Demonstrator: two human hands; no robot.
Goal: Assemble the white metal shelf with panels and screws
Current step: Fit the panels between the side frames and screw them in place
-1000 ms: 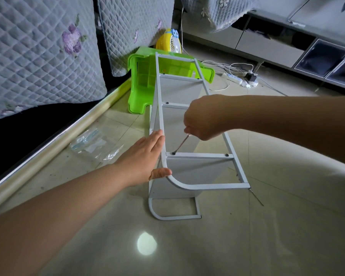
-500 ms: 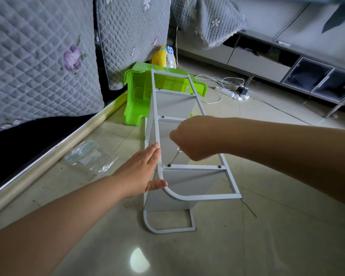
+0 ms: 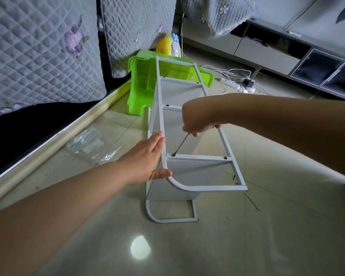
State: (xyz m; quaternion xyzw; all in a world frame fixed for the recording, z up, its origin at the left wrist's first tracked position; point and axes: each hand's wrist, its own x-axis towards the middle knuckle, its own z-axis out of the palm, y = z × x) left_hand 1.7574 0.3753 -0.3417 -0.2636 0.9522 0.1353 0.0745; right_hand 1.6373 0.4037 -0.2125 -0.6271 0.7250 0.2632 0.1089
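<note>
Well, the shelf (image 3: 195, 156) is mostly together by the look of it. It lies on its side on the floor (image 3: 247, 236), its far end up against the green stool (image 3: 141, 90) near the sofa edge, its curved foot end nearest the person. Both side frames are in place, one flat on the floor and one on top, with 3 panels standing between them. I can see 3 crossbars on the upper frame.

The left hand (image 3: 147, 158) is spread flat against the outer rail of the upper frame, thumb hooked under the curve, bracing rather than gripping. The right hand (image 3: 197, 118) is closed around the handle of a screwdriver (image 3: 180, 145), whose tip sits in the screw (image 3: 173, 154) at the left end of the nearest crossbar.

So the step in hand looks like driving that screw. The one at the right end of the same bar (image 3: 225, 157) seems already seated, and dark heads show on the middle bar and at the far one, though I cannot tell how tight any of them are. The underside frame's screws are hidden from where I stand.

A clear bag (image 3: 88, 144) lies on the floor towards the sofa; whether screws remain in it is too blurred to say. My guess is little is left: finish this screw, check the rest, then stand the shelf upright.
</note>
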